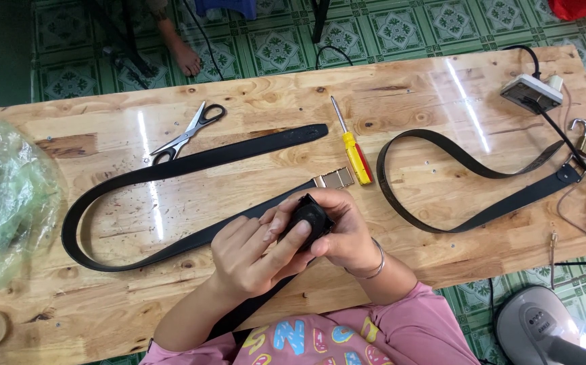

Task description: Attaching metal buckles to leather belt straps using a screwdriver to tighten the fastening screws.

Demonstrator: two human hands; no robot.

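Both hands meet over the near middle of a wooden table [441,81]. My left hand [249,257] and my right hand [340,226] close together around a small black buckle piece [308,217]. A long black belt [137,176] loops across the table to the left, and its end by the hands carries a gold metal clasp [333,178]. A second black belt [441,182] curls on the right. A screwdriver [354,149] with a red and yellow handle lies just beyond the hands. Scissors [188,132] with black handles lie farther left.
A crumpled clear green plastic bag [5,196] sits at the left edge. A white power strip [529,91] with black cables and a brass padlock [585,142] lie at the right end. Another person's bare foot [186,59] rests on the green tiled floor beyond the table.
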